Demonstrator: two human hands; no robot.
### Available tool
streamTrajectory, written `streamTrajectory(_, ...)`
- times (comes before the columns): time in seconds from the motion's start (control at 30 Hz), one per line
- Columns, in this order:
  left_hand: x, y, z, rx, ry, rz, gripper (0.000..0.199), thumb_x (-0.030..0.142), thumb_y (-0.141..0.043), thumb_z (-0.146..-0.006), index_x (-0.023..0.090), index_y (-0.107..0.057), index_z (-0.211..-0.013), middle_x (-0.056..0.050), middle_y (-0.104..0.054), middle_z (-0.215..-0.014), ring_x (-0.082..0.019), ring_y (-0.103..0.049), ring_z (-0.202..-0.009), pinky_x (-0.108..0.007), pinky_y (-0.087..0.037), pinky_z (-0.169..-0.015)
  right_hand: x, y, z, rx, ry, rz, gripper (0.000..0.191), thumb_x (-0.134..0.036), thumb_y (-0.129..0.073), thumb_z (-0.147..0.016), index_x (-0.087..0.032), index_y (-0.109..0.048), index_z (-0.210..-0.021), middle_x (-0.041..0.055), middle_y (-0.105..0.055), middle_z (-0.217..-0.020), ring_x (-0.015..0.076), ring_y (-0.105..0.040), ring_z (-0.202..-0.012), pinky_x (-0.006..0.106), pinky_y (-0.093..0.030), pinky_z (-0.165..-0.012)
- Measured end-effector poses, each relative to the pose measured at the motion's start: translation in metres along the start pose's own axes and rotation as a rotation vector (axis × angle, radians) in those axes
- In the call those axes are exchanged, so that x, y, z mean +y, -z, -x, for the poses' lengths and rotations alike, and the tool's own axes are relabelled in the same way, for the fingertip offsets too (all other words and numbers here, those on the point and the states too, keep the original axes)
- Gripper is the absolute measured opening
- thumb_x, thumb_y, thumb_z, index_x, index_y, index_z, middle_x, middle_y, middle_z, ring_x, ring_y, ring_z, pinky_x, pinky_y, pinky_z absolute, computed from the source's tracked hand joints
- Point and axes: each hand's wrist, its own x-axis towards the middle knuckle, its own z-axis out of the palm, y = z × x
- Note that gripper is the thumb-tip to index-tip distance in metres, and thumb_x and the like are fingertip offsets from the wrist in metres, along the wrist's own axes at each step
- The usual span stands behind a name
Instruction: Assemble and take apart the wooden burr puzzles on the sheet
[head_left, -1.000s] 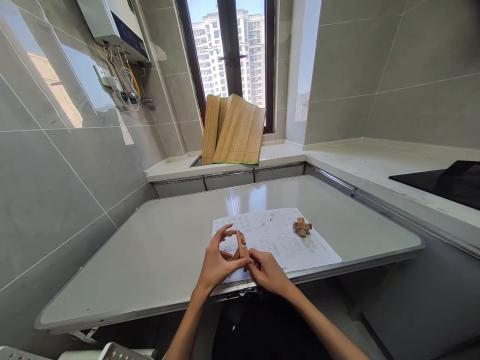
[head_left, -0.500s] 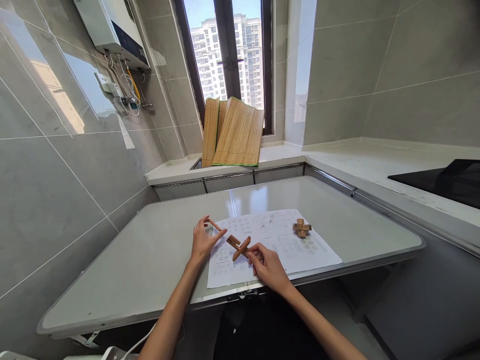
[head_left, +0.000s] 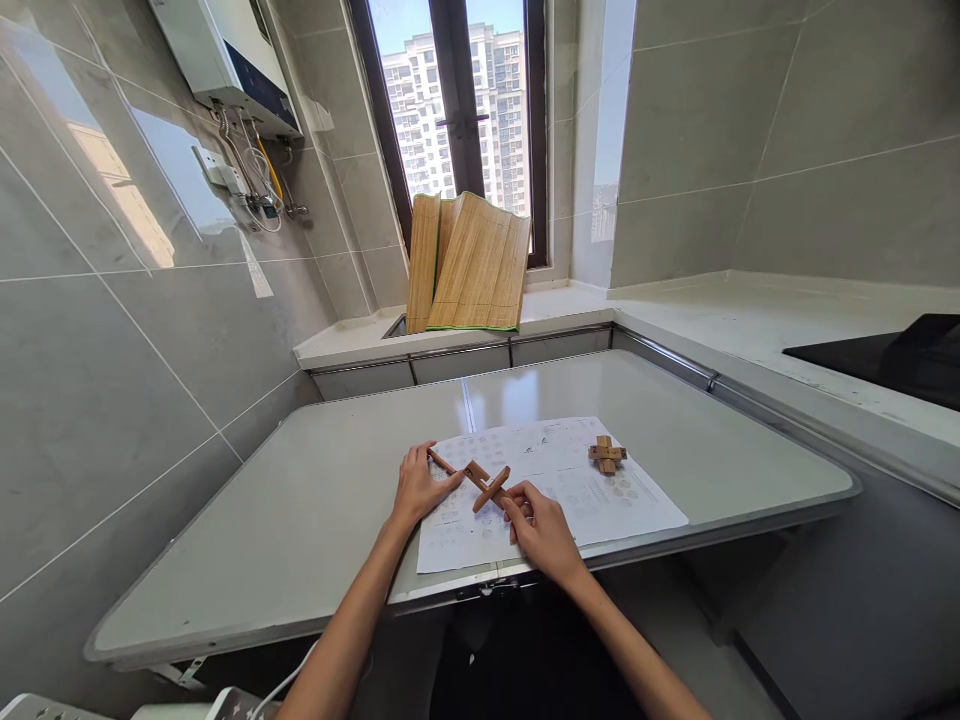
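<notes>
My left hand (head_left: 421, 487) holds a thin wooden stick (head_left: 442, 461) between thumb and fingers, its right end close to the notched wooden pieces. My right hand (head_left: 541, 525) pinches the lower right end of crossed wooden pieces (head_left: 491, 488), one of them notched, held over the paper. Under both hands lies a white printed sheet (head_left: 622, 515) with rows of small diagrams. On the sheet's right part sits an assembled wooden cross-shaped block (head_left: 607, 455).
The pale folding table (head_left: 300, 530) has a centre seam. Behind it, a woven bamboo mat (head_left: 480, 265) leans at the window on the white counter (head_left: 562, 305). A black cooktop (head_left: 892, 360) is at the right, and a power strip (head_left: 45, 708) at the lower left.
My left hand has moved slightly right and down, bringing the stick nearer the crossed pieces. My right hand and its pieces have shifted slightly right in view.
</notes>
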Motion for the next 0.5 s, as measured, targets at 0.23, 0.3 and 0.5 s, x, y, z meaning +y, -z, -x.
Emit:
streamTrajectory(0.23, 0.007, 0.002, 0.005, 0.018, -0.051, -0.087, 0.070, 0.062, -0.068, -0.079, 0.018, -0.055, -0.131, -0.015, -0.061, -0.125, -0.036, -0.056, -0.121, -0.052, -0.043, -0.106, 0.002, -0.001, 0.000, 0.019, -0.013, 0.006, 0.037, -0.057, -0.050, -0.098, -0.022, -0.059, -0.090, 0.0039, -0.069, -0.075, 0.0178, -0.064, -0.051, 0.030, -0.049, -0.053)
streamTrajectory(0.3, 0.009, 0.004, 0.007, 0.034, -0.063, -0.105, 0.068, 0.061, -0.067, -0.079, 0.017, -0.056, -0.129, -0.015, -0.062, -0.125, -0.036, -0.056, -0.120, -0.052, -0.042, -0.106, 0.003, -0.001, 0.000, 0.018, -0.015, 0.005, 0.039, -0.059, -0.050, -0.098, -0.022, -0.059, -0.091, 0.0042, -0.069, -0.075, 0.0181, -0.064, -0.050, 0.030, -0.049, -0.053)
streamTrajectory(0.5, 0.011, 0.004, 0.012, 0.060, -0.072, -0.156, 0.066, 0.061, -0.065, -0.082, 0.016, -0.057, -0.130, -0.016, -0.065, -0.128, -0.038, -0.055, -0.120, -0.053, -0.042, -0.104, 0.004, 0.000, 0.000, 0.014, -0.027, 0.009, 0.041, -0.061, -0.048, -0.098, -0.022, -0.058, -0.091, 0.0041, -0.068, -0.075, 0.0184, -0.064, -0.052, 0.030, -0.050, -0.053)
